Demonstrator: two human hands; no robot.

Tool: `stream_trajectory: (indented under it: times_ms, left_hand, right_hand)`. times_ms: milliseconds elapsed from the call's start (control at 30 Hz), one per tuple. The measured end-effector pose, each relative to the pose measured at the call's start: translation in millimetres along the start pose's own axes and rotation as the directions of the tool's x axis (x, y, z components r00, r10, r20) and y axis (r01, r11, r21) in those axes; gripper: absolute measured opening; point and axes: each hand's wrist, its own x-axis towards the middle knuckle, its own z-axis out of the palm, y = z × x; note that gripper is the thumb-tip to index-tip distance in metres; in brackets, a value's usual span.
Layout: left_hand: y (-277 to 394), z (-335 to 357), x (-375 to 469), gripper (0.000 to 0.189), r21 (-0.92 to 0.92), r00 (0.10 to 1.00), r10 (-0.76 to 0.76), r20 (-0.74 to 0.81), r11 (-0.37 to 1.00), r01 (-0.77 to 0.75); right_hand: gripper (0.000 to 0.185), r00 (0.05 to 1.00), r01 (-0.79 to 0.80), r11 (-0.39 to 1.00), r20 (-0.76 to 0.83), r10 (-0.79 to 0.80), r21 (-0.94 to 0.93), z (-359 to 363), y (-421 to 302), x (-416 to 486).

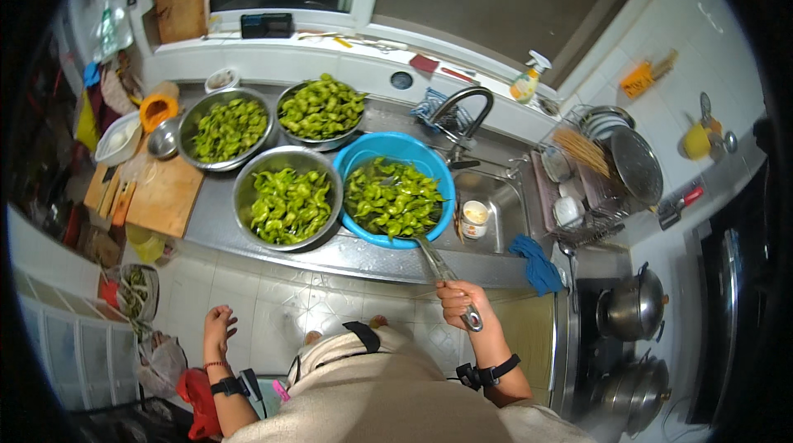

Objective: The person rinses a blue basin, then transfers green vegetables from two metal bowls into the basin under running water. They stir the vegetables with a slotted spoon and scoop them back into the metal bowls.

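Observation:
My right hand [460, 303] grips the metal handle of a long kitchen utensil [437, 260]. Its working end lies hidden among green peppers [396, 198] in water in a blue plastic basin [391, 140]. Left of the basin stands a steel bowl [238, 210] of glossy green peppers [290, 204]. Behind these, two more steel bowls [265, 147] [328, 144] hold green peppers. My left hand [219, 324] hangs over the floor, away from the counter, its fingers loosely bent and holding nothing.
A sink [502, 220] with a paper cup [475, 220] and a curved faucet [474, 96] lies right of the basin. Further right are a dish rack [582, 220] and steel pots [632, 306]. A cutting board [164, 195] with knives [124, 202] lies at the left.

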Motion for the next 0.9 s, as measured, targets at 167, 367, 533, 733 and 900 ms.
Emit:
stream_trajectory:
  times_ms: [167,367,533,733,900]
  left_hand:
    - [3.6,3.4,2.7,0.025,-0.001,1.0,0.01,0.0,1.0,-0.01]
    - [0.4,7.0,2.6,0.019,-0.001,1.0,-0.002,-0.001,1.0,0.002]
    - [-4.2,5.0,0.7,0.018,-0.022,1.0,-0.014,-0.014,1.0,0.014]
    - [-7.6,-1.5,-0.4,0.018,-0.024,1.0,-0.019,-0.023,1.0,0.019]
    - [-8.6,-11.6,1.2,0.019,-0.035,0.999,-0.013,-0.033,0.999,0.012]
  right_hand:
    - [0.017,0.999,-0.003,1.0,-0.039,0.003,-0.002,4.2,-0.3,-0.8]
    - [0.017,0.999,0.001,1.0,-0.047,-0.001,0.008,7.6,0.7,-1.4]
    - [0.015,0.995,0.029,0.983,-0.086,-0.045,-0.183,26.8,12.3,-4.8]
    - [0.014,1.0,0.003,0.944,-0.022,-0.011,-0.329,66.8,30.2,-4.0]
    - [0.013,0.996,-0.073,0.823,-0.087,0.029,-0.563,89.7,48.3,27.5]
